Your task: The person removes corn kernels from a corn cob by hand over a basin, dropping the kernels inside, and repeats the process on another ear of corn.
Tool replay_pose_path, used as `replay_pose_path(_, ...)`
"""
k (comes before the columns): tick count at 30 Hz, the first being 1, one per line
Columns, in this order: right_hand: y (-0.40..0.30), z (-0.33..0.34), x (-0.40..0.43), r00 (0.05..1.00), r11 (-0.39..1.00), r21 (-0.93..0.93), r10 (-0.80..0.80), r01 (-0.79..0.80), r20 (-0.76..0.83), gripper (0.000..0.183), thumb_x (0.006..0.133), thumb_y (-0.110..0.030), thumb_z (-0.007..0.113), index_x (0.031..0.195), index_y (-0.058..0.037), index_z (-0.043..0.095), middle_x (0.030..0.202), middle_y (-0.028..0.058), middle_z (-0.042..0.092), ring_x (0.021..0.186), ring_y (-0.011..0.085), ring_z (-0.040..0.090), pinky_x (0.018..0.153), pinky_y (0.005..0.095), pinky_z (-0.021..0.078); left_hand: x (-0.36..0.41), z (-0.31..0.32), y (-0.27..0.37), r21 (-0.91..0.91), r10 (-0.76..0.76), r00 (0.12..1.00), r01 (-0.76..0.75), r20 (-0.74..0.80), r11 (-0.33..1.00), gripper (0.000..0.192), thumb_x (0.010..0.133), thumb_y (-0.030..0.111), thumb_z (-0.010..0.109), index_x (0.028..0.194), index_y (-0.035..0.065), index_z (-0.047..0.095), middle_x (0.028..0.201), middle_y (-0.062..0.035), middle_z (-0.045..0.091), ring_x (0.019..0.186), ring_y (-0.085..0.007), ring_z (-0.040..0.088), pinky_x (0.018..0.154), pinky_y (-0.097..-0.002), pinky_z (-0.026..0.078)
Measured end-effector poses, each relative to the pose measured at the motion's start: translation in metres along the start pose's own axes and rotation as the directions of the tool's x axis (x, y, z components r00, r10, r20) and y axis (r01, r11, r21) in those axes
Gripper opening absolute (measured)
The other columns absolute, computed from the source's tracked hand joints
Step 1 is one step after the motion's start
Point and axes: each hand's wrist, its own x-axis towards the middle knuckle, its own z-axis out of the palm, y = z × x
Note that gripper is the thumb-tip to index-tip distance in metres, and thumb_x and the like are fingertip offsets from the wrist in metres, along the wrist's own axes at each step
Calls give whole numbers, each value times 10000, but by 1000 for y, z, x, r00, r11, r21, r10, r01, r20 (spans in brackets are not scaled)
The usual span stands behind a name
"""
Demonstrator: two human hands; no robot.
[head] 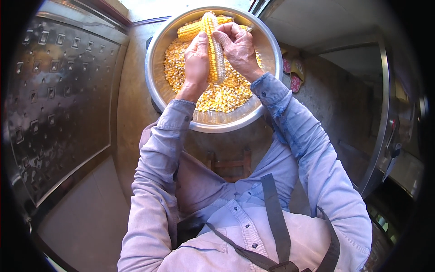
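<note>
An ear of dried corn (213, 51) stands lengthwise over a wide metal basin (217, 128), partly stripped, with bare pale cob along its right side and yellow kernels on its left. My left hand (197, 63) grips the ear from the left, thumb along the kernels. My right hand (238, 44) is at the ear's right side, thumb and bent fingers against the kernel rows; whether loose kernels are in it is hidden. Beneath, loose yellow and white kernels (224, 98) cover the basin's bottom. Further ears of corn (188, 32) lie at its far side, partly behind my hands.
A dark embossed metal door (64, 85) stands at the left. Pink-and-yellow flowered slippers (296, 74) lie on the floor right of the basin. Between my legs is a small wooden stool (231, 164). A metal-edged cabinet or frame (384, 102) rises at the right.
</note>
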Motion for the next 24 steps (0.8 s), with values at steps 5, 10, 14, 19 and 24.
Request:
replay_pose_path(5, 2, -1, 3, 983, 973, 205, 133, -106, -123, 161, 1027, -160, 671, 1014, 0, 664, 795, 14, 669, 681, 71, 634, 615, 235, 545, 5, -5, -1, -271, -182, 982, 189, 50, 944, 456, 1129, 393, 406, 1343, 27, 572, 1070, -144, 733, 815, -178, 710, 689, -302, 600)
replay_pose_path(10, 27, -36, 33, 936, 977, 93, 212, -194, -282, 175, 1030, -115, 640, 1058, 57, 644, 888, 82, 698, 681, 128, 671, 641, 253, 602, 5, -4, -5, -211, -240, 968, 251, 79, 945, 454, 1127, 391, 406, 1391, 44, 534, 1064, -159, 735, 805, -162, 705, 688, -296, 597)
replay_pose_path(14, 38, -56, 41, 944, 972, 85, 233, -219, -234, 248, 1067, -142, 568, 1157, 74, 651, 1015, 122, 744, 746, 146, 718, 658, 261, 611, 5, -3, -4, -201, -234, 967, 251, 103, 947, 450, 1126, 384, 407, 1397, 45, 528, 1061, -161, 737, 802, -165, 703, 685, -302, 597)
replay_pose_path(19, 13, -33, 26, 969, 985, -70, 141, -158, -201, 258, 1082, -158, 541, 1145, 54, 673, 999, 124, 751, 757, 141, 723, 673, 261, 610, 5, -13, -4, -118, -186, 978, 196, 92, 974, 480, 1130, 393, 390, 1415, 33, 530, 1125, -158, 725, 841, -171, 707, 701, -308, 606)
replay_pose_path(24, -3, -18, 16, 988, 984, 90, 149, -151, 30, 259, 972, -244, 761, 1082, -18, 698, 938, 28, 728, 783, 76, 649, 693, 237, 568, 3, -3, -4, 29, -57, 998, 56, 30, 998, 440, 1120, 365, 454, 1363, 23, 588, 1138, -97, 690, 919, -133, 667, 761, -290, 577)
